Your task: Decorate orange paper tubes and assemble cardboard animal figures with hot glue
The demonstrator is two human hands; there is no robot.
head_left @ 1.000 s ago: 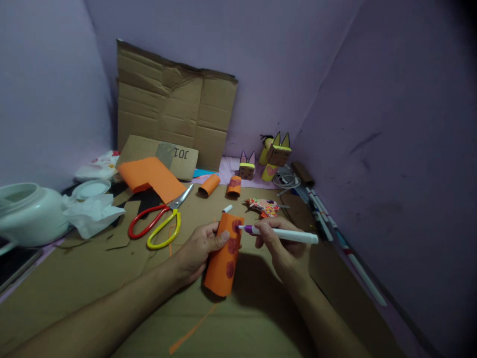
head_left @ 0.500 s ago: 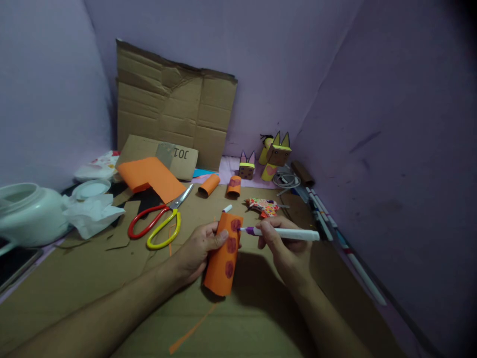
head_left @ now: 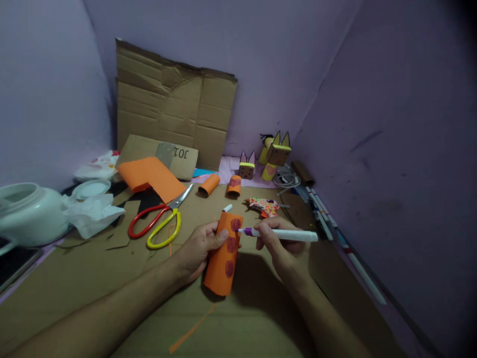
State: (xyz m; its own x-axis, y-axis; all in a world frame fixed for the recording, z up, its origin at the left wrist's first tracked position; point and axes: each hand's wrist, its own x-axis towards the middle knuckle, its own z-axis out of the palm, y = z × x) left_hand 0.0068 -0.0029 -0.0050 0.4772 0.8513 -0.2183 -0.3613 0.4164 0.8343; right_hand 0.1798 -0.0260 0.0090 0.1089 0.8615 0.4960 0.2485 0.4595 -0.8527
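An orange paper roll (head_left: 223,258) lies tilted on the cardboard-covered floor, with three dark red dots drawn down its side. My left hand (head_left: 197,251) is wrapped round its left side, thumb on top. My right hand (head_left: 279,246) pinches a white marker with a purple collar (head_left: 283,234); its tip touches the roll's right edge near the uppermost dot. A white marker cap (head_left: 227,208) lies just behind the roll.
Red and yellow scissors (head_left: 158,221), an orange paper sheet (head_left: 151,176) and two small orange rolls (head_left: 221,185) lie behind. Paper-roll figures (head_left: 276,156) stand by the wall. A white pot (head_left: 28,214) and tissue (head_left: 91,211) are left; pens (head_left: 320,214) line the right wall.
The marker tip has shifted slightly along the roll's upper right edge. The left hand and the roll have stayed in place.
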